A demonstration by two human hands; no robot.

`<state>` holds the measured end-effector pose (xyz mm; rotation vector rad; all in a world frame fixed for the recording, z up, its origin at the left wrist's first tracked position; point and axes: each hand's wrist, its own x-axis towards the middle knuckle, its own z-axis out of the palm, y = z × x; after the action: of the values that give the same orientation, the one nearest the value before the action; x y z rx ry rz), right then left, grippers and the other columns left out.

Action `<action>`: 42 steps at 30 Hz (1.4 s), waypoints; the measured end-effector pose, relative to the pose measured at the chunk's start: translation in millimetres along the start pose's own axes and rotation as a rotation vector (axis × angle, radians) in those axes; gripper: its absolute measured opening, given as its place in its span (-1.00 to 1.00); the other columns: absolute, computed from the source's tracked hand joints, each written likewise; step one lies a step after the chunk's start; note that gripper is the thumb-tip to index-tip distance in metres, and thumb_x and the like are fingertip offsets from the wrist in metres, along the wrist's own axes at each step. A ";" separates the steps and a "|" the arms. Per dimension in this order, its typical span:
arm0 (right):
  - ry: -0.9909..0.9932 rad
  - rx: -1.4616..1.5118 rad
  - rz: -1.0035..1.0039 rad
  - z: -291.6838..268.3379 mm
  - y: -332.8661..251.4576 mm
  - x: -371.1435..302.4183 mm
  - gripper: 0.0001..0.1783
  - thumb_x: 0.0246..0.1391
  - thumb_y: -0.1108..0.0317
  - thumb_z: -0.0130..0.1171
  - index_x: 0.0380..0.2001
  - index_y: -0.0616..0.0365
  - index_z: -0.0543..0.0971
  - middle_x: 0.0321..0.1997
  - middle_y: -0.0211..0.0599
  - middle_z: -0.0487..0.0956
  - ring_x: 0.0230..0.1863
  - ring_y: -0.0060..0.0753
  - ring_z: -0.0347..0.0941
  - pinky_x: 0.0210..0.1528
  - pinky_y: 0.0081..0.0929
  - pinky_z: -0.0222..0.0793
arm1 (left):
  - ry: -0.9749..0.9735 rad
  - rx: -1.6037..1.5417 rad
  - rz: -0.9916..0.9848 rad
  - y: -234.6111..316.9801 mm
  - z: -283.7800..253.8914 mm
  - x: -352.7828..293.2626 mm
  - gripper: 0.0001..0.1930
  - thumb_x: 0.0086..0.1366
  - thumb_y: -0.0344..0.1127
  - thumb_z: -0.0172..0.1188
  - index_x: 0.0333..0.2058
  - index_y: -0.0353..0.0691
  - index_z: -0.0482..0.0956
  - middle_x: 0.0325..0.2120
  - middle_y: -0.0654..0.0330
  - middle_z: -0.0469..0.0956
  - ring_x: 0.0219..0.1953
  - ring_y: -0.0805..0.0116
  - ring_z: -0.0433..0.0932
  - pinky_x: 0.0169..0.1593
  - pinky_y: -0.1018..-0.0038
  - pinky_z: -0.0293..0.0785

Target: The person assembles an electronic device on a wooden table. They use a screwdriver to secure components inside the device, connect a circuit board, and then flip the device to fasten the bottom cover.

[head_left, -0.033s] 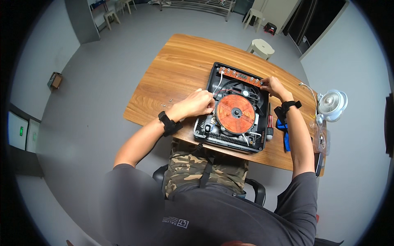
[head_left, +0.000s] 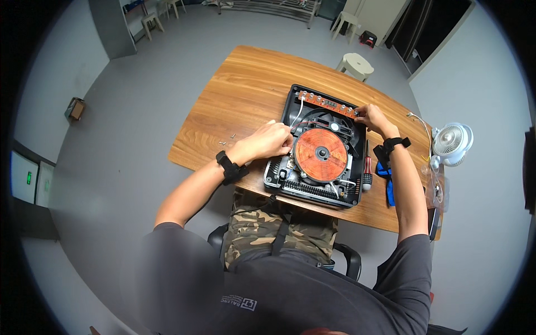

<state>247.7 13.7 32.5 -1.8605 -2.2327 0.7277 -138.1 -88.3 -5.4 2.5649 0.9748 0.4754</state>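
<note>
An opened induction cooker (head_left: 357,190) lies on the wooden table, its round copper coil (head_left: 315,162) showing. Across the far end of its black case runs a narrow orange circuit board (head_left: 329,104) with several buttons. My left hand (head_left: 272,139) is closed at the case's left side, next to the coil; its fingertips are tucked in and what they hold is hidden. A white wire (head_left: 300,111) runs from the board down towards that hand. My right hand (head_left: 371,118) pinches the right end of the circuit board.
A red-and-black screwdriver (head_left: 367,174) lies just right of the case, beside a blue item (head_left: 389,187). Small screws (head_left: 228,139) lie left of my left hand. A white fan (head_left: 449,144) stands off the table's right side. Beyond the table is a pale stool (head_left: 355,66).
</note>
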 end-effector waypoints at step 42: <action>0.006 -0.004 -0.032 0.8 5.3 4.6 -0.55 0.08 0.44 0.39 0.07 0.30 0.62 -0.22 -0.05 0.72 -0.43 -0.31 0.65 -0.55 -0.40 0.60 | -0.046 0.019 -0.049 1.4 4.5 9.6 -0.85 0.10 -0.28 0.38 -0.50 -0.22 0.67 -0.49 0.08 0.67 -0.33 0.03 0.65 -0.18 0.17 0.38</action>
<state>251.0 18.5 28.5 -1.8218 -2.2569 0.7113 -128.6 -83.6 -7.0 2.5503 1.0286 0.3941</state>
